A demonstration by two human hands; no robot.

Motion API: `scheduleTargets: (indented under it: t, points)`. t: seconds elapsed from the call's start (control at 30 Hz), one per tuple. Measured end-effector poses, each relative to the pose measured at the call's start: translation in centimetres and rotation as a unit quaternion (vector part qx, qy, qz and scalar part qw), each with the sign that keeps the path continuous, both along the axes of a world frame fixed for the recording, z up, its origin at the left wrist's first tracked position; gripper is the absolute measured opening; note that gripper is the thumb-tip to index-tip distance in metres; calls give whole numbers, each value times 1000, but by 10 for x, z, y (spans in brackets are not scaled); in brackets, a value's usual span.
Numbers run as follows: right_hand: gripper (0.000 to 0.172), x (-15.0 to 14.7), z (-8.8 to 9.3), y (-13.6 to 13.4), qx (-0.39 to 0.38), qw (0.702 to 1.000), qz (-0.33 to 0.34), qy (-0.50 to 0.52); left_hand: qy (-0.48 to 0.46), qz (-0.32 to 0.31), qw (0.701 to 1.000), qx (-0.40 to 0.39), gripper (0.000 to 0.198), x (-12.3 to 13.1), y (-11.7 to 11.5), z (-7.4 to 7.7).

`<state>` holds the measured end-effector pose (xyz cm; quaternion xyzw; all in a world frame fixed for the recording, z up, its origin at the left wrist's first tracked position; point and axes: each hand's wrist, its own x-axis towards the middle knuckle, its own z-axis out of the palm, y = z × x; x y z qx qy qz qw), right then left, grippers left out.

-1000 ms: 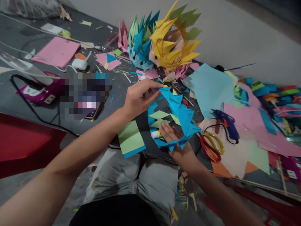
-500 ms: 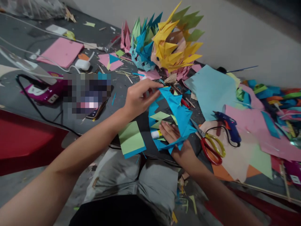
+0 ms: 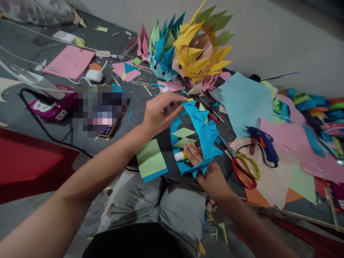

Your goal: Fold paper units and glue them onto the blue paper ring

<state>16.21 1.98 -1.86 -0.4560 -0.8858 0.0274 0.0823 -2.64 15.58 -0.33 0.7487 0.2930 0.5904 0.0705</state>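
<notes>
A blue folded paper ring with pointed spikes (image 3: 200, 138) lies on a dark board in front of me. My left hand (image 3: 158, 113) pinches its upper left edge, fingers pressed together. My right hand (image 3: 204, 166) grips the ring's lower edge from below, with the fingers curled inside it. Two pale green paper diamonds (image 3: 183, 137) sit inside the ring. A white glue stick (image 3: 179, 155) lies just left of my right fingers.
A green and blue folded sheet (image 3: 150, 160) lies at left of the ring. Red-handled scissors (image 3: 242, 163) and a blue glue gun (image 3: 264, 143) are at right. Spiky paper stars (image 3: 188, 50) stand behind. Loose coloured sheets, cables and a pink pad (image 3: 70, 61) cover the floor.
My right hand has turned the ring's lower right part a little inward and up. The left hand keeps its pinch in the same place.
</notes>
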Motion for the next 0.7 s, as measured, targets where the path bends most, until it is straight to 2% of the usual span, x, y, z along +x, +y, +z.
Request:
scheduleTargets:
  t: [0.13, 0.2, 0.3, 0.37, 0.5, 0.6, 0.7]
  points:
    - [40, 9, -7, -26, 15, 999, 11, -29, 10, 1, 1000, -8, 18, 0, 0, 1]
    - [40, 7, -6, -24, -4, 1000, 12, -26, 12, 12, 1000, -16, 20, -1, 0, 2]
    - [44, -3, -1, -3, -27, 999, -40, 10, -6, 24, 1000, -15, 22, -1, 1, 2]
    - [43, -5, 2, 5, -36, 998, -36, 20, -16, 25, 1000, -8, 20, -2, 3, 3]
    - [42, 6, -2, -13, 8, 1000, 24, 0, -20, 17, 1000, 14, 13, -1, 3, 6]
    - [42, 13, -6, -28, 47, 999, 27, -5, -26, -4, 999, 32, 9, 0, 2, 6]
    - [37, 9, -4, -17, 7, 1000, 11, -14, -32, -14, 999, 27, 9, 1, 2, 5]
